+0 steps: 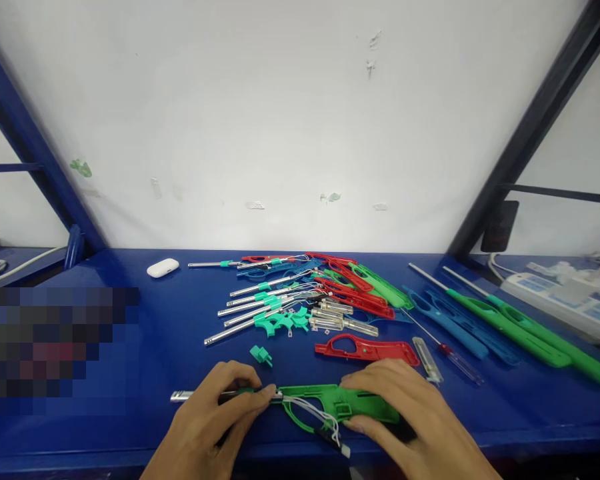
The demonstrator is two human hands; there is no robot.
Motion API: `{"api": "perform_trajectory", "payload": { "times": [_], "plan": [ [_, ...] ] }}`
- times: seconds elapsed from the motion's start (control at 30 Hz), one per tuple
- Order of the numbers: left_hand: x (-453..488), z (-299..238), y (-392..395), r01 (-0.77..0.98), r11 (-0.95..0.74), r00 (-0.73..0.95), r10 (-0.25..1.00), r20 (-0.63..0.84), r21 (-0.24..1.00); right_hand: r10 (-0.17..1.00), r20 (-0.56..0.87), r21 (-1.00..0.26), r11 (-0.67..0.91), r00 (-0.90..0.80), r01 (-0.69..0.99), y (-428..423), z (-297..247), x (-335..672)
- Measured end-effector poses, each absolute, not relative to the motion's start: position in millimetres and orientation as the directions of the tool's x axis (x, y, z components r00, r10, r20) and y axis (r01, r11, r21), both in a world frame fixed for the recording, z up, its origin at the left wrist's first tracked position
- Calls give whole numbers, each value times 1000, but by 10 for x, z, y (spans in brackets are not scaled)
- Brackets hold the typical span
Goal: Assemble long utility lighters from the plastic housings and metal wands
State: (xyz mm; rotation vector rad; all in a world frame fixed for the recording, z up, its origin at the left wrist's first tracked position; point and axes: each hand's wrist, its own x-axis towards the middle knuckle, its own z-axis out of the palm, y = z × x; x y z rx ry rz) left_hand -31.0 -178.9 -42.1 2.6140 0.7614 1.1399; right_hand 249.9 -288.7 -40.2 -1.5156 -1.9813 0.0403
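Note:
Close to the table's front edge lies a green lighter housing half [337, 401], its hollow inner side facing up. My right hand [405, 413] grips its wide end between thumb and fingers. My left hand [225, 417] is closed on a metal lighter tube [181, 396], pressing it at the narrow end of the housing. White wires [313, 405] run from the tube across the trigger opening to a small black igniter [327, 437] with a white tip. Just beyond my left hand sits a teal plastic trigger piece [261, 355]. A red housing half [367, 349] lies beyond my right hand.
Several metal tubes with wires [237, 329], teal pieces [280, 323] and clear fuel tanks [327, 322] are heaped mid-table. A screwdriver [457, 363], blue housing [447, 322] and green lighters [510, 327] lie right. A white earbud case [163, 268] stands back left; a power strip [555, 300] is far right.

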Motion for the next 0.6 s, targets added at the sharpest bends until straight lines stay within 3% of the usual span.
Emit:
{"api": "perform_trajectory", "payload": {
  "times": [0.4, 0.6],
  "plan": [
    [-330, -437, -1742, 318, -871, 636, 489, 597, 374, 868, 480, -401, 344, -125, 849, -2854, -319, 2462],
    [-315, -379, -1740, 354, -890, 661, 456, 596, 288, 869, 479, -404, 346, -126, 847, -2853, -307, 2456]
  ]
}}
